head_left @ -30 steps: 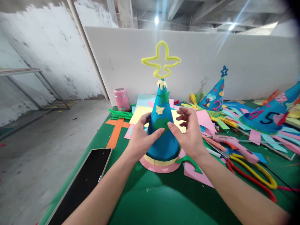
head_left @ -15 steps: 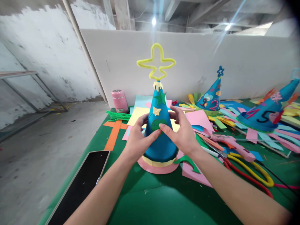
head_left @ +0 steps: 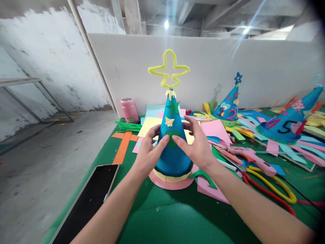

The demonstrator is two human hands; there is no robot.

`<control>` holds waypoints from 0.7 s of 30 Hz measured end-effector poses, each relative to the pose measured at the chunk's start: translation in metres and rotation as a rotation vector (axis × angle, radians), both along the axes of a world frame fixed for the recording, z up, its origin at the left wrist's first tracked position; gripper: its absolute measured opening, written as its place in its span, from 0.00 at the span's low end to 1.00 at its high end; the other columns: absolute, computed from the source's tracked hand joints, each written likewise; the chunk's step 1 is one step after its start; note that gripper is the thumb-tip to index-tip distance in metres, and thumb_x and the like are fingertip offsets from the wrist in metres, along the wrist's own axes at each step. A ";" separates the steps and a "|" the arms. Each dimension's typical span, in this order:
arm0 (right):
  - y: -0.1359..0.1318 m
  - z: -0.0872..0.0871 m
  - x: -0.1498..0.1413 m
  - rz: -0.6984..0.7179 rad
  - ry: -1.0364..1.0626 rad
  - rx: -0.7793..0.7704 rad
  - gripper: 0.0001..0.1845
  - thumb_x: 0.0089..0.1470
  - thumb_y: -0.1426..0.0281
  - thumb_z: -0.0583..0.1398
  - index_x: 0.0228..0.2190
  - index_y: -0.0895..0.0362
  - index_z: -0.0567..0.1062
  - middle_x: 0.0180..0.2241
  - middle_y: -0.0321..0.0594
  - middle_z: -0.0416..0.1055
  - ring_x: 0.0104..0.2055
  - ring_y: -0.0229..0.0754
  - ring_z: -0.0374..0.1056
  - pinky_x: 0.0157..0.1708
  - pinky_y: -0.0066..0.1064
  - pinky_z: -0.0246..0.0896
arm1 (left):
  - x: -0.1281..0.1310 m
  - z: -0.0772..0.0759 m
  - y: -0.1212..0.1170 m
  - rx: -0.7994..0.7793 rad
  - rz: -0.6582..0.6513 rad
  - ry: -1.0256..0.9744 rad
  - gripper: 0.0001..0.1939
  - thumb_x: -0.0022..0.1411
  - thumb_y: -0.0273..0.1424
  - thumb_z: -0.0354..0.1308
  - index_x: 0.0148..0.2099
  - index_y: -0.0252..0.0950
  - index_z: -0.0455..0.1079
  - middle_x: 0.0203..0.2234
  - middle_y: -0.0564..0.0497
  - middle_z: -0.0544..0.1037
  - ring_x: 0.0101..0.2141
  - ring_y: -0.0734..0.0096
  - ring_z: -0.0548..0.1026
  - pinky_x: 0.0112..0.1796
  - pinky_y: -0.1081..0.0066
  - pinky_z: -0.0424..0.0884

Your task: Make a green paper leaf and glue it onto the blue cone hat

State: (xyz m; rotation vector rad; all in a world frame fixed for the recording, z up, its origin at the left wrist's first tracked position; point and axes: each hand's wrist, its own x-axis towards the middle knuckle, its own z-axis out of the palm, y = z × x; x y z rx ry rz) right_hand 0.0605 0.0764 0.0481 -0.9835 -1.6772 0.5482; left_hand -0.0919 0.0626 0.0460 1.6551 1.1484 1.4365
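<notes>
A blue paper cone hat [head_left: 174,159] stands upright on the green table, with a pink brim and a cream band round its base. My left hand [head_left: 149,150] wraps its left side and my right hand [head_left: 196,145] its right. Both thumbs press on a green heart [head_left: 174,136] on the hat's front. Above the heart are a cream star [head_left: 169,121] and a green star [head_left: 174,108]. A yellow pipe-cleaner star [head_left: 169,69] tops the tip. The fingertips behind the cone are partly hidden.
A phone [head_left: 86,200] lies front left, by orange strips [head_left: 123,145] and green pipe cleaners [head_left: 128,126]. A pink bottle [head_left: 129,111] stands behind. To the right are scissors [head_left: 274,186], a pink glue gun [head_left: 254,157] and two decorated blue hats [head_left: 227,105], amid coloured paper.
My left thumb has shifted slightly left on the green heart, uncovering more of it. The hat and my right hand stay in place.
</notes>
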 end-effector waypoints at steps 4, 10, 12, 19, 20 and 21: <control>0.001 -0.002 0.000 0.001 -0.061 0.013 0.41 0.43 0.57 0.63 0.55 0.56 0.54 0.51 0.47 0.63 0.53 0.50 0.60 0.49 0.43 0.57 | -0.001 -0.001 0.000 -0.019 -0.019 -0.047 0.21 0.58 0.38 0.55 0.53 0.37 0.62 0.48 0.45 0.70 0.50 0.55 0.66 0.47 0.58 0.63; 0.001 -0.005 -0.001 -0.017 -0.101 0.036 0.42 0.43 0.58 0.62 0.56 0.55 0.52 0.51 0.47 0.62 0.53 0.50 0.59 0.50 0.44 0.56 | 0.003 -0.002 0.000 -0.011 0.003 -0.023 0.24 0.56 0.39 0.57 0.53 0.37 0.62 0.50 0.43 0.68 0.50 0.54 0.65 0.48 0.58 0.62; 0.001 -0.006 -0.001 0.001 -0.105 0.040 0.42 0.43 0.59 0.63 0.56 0.55 0.51 0.52 0.47 0.62 0.54 0.50 0.58 0.51 0.44 0.56 | 0.004 -0.001 -0.001 -0.019 0.028 -0.011 0.25 0.54 0.39 0.58 0.52 0.36 0.63 0.50 0.42 0.68 0.50 0.53 0.65 0.48 0.57 0.62; 0.002 -0.009 0.000 0.048 -0.087 0.073 0.41 0.44 0.62 0.62 0.56 0.55 0.51 0.53 0.47 0.60 0.54 0.50 0.57 0.52 0.45 0.55 | 0.003 0.000 0.000 -0.014 0.028 0.023 0.25 0.55 0.38 0.58 0.53 0.34 0.62 0.49 0.41 0.68 0.49 0.54 0.66 0.49 0.56 0.62; 0.002 -0.009 0.001 0.056 -0.084 0.071 0.41 0.44 0.62 0.62 0.56 0.55 0.51 0.53 0.48 0.60 0.54 0.50 0.57 0.52 0.44 0.55 | 0.003 0.000 0.001 -0.012 0.025 0.024 0.25 0.55 0.38 0.58 0.53 0.34 0.62 0.49 0.41 0.68 0.49 0.55 0.66 0.49 0.57 0.62; 0.002 -0.009 0.001 0.057 -0.082 0.069 0.41 0.44 0.62 0.63 0.56 0.55 0.51 0.53 0.48 0.60 0.54 0.50 0.57 0.52 0.44 0.56 | 0.003 -0.001 0.001 -0.010 0.023 0.022 0.25 0.55 0.38 0.58 0.53 0.34 0.61 0.49 0.41 0.68 0.49 0.55 0.66 0.49 0.57 0.62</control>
